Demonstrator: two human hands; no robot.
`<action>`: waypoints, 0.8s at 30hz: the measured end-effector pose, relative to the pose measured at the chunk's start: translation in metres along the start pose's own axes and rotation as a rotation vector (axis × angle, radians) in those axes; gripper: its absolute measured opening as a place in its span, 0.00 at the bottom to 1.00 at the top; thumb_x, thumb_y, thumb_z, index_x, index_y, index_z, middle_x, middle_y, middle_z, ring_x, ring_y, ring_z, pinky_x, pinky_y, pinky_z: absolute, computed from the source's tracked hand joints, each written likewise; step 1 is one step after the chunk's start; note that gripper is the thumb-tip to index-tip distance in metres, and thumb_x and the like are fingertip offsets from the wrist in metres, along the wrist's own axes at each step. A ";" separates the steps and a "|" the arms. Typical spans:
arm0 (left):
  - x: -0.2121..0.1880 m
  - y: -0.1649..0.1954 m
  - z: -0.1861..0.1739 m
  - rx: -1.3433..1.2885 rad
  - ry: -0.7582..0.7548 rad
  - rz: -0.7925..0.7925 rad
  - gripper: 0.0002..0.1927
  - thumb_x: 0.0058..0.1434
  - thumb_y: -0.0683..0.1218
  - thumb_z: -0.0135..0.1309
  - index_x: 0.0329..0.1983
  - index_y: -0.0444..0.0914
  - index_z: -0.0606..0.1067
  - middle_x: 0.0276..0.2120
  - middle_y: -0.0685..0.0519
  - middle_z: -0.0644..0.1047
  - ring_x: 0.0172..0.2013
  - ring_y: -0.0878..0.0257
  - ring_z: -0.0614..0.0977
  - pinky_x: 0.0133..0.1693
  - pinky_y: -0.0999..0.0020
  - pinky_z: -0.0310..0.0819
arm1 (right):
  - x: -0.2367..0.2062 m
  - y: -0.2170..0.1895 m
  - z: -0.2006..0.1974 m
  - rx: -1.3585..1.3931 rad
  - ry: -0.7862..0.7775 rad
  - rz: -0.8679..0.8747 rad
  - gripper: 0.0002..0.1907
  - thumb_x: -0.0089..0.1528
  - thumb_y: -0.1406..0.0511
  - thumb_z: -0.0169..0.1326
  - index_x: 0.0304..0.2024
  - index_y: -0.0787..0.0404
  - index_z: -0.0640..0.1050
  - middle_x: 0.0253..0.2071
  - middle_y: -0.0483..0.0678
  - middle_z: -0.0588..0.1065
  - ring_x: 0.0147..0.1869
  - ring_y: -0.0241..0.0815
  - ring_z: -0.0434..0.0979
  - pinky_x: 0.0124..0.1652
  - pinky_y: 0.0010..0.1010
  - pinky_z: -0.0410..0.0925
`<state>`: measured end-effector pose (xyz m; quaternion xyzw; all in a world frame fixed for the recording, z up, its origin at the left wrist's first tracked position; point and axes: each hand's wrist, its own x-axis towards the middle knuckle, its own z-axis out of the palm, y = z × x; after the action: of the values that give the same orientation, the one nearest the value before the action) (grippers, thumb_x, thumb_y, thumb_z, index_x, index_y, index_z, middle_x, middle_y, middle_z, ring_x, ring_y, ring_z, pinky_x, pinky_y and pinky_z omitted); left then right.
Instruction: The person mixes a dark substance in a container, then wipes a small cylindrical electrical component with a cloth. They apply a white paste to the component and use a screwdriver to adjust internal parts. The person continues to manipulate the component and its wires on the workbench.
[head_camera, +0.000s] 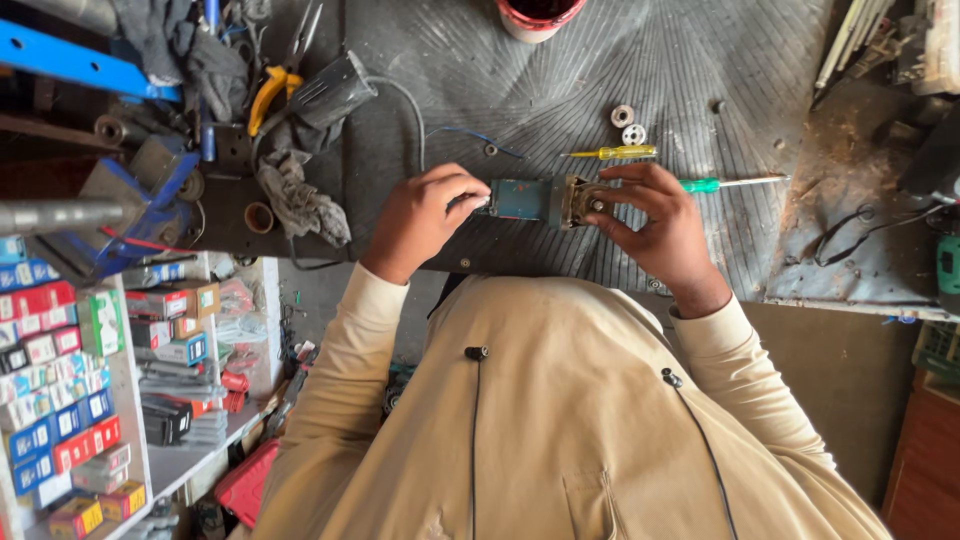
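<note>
Here the left hand (420, 220) is curled around the rear end of a small blue-bodied power tool (530, 198), its fingers closed on the casing, while the right hand (655, 225) cups the metal gear head (585, 200) at the other end, thumb and fingertips pinched narrowly about a round part on its face. The tool lies between the two hands, held just above a dark ribbed rubber mat (620, 70). Just beyond the right fingertips a yellow-handled screwdriver (615, 153) lies on the mat, and a green-handled screwdriver (725, 184) sits just beside the right knuckles. Farther past the fingers two small round metal parts (628, 125), perhaps bearings, rest apart from the tool. Judging by those loose pieces and the exposed gear head, the tool seems partly taken apart, with the head end in hand now and the removed pieces not yet back in place; whether the fingers are loosening or seating something is hard to tell. Well off beyond the left knuckles lie grey rags (300, 195) and yellow-handled pliers (268, 95).
</note>
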<state>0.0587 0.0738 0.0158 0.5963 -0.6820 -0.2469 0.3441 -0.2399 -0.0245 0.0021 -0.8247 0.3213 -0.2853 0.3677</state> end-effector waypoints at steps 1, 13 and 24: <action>-0.001 0.002 0.001 0.024 0.010 -0.003 0.05 0.64 0.41 0.61 0.41 0.37 0.78 0.38 0.50 0.80 0.36 0.51 0.83 0.37 0.60 0.77 | 0.001 -0.001 0.001 -0.018 0.001 0.014 0.15 0.55 0.69 0.70 0.43 0.64 0.82 0.52 0.52 0.79 0.55 0.49 0.80 0.54 0.37 0.73; 0.009 0.009 0.008 0.508 -0.115 0.088 0.06 0.61 0.42 0.58 0.28 0.39 0.75 0.30 0.49 0.76 0.27 0.52 0.83 0.28 0.58 0.76 | -0.002 0.002 0.008 0.038 0.017 0.050 0.10 0.57 0.72 0.69 0.39 0.66 0.81 0.49 0.49 0.80 0.51 0.45 0.81 0.49 0.33 0.74; 0.015 0.011 0.028 0.823 -0.199 0.146 0.01 0.53 0.39 0.55 0.30 0.38 0.75 0.30 0.48 0.76 0.26 0.54 0.84 0.27 0.62 0.79 | -0.005 0.004 0.011 0.062 0.035 0.072 0.10 0.57 0.72 0.69 0.39 0.65 0.82 0.49 0.49 0.80 0.51 0.46 0.82 0.49 0.33 0.74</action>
<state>0.0297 0.0585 0.0083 0.6071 -0.7940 0.0145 0.0266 -0.2372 -0.0181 -0.0085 -0.7957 0.3484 -0.2961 0.3973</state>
